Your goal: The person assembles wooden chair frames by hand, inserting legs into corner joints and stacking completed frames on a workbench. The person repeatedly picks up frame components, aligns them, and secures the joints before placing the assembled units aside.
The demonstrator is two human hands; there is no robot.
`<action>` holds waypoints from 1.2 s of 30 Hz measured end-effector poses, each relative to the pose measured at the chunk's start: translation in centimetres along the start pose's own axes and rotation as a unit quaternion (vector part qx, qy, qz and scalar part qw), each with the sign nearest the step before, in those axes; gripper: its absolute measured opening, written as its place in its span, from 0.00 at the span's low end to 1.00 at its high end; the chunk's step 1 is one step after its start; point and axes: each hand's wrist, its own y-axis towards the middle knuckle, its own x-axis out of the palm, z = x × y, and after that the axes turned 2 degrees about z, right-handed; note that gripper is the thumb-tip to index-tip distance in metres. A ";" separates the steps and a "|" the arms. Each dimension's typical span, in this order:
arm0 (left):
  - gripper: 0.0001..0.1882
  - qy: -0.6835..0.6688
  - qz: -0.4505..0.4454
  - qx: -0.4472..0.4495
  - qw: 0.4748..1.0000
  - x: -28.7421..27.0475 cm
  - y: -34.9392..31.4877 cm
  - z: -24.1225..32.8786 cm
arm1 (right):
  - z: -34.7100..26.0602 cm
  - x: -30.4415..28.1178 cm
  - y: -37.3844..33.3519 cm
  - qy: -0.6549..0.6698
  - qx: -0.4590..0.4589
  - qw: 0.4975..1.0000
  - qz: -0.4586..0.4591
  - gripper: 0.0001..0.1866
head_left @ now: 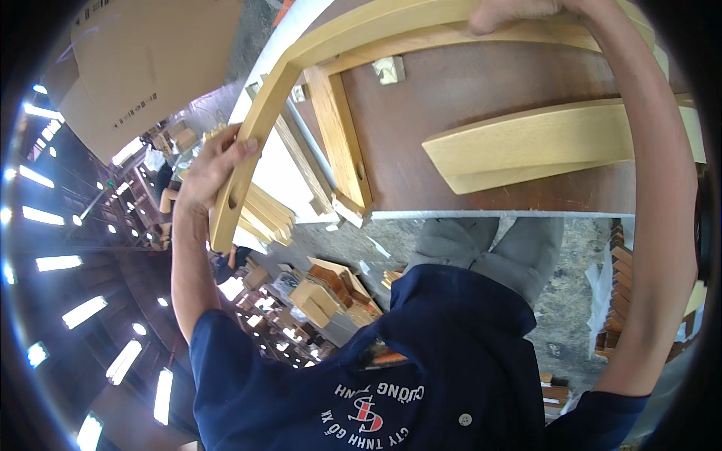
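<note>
A pale wooden frame (262, 105), with a straight leg and a long curved rail, is held raised over the brown tabletop (481, 86). My left hand (213, 167) is closed round its leg, just above an oval slot near the end. At the top edge my right hand (523, 10) grips the curved rail; some of its fingers are hidden or cut off. Beneath the rail shows another wooden leg (340, 139), joined to a rail; I cannot tell whether it belongs to the same frame. A broad tapered wooden board (538, 143) lies on the table, below my right wrist.
Small wrapped blocks (388, 70) and a wooden strip (299, 146) rest on the table. Several wooden pieces (265, 214) are stacked by its left corner. Cardboard (150, 68) stands at the upper left. Brown wooden parts (621, 278) are piled on the floor at right.
</note>
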 end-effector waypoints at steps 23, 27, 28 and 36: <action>0.38 0.057 0.393 0.016 0.918 19.9 7.2 -6.0 | -1.3 6.6 -1.2 -0.268 -0.007 0.928 0.260 0.13; 0.39 0.059 0.381 0.046 0.922 19.4 7.5 -6.6 | -1.6 6.2 -1.1 -0.254 0.011 0.940 0.225 0.12; 0.39 0.059 0.371 0.054 0.925 19.3 7.7 -6.1 | -1.3 6.5 -1.1 -0.249 0.014 0.943 0.221 0.12; 0.38 -0.027 0.360 0.107 0.927 11.2 4.8 -7.4 | -1.9 9.7 -2.0 -0.288 -0.036 0.915 0.279 0.13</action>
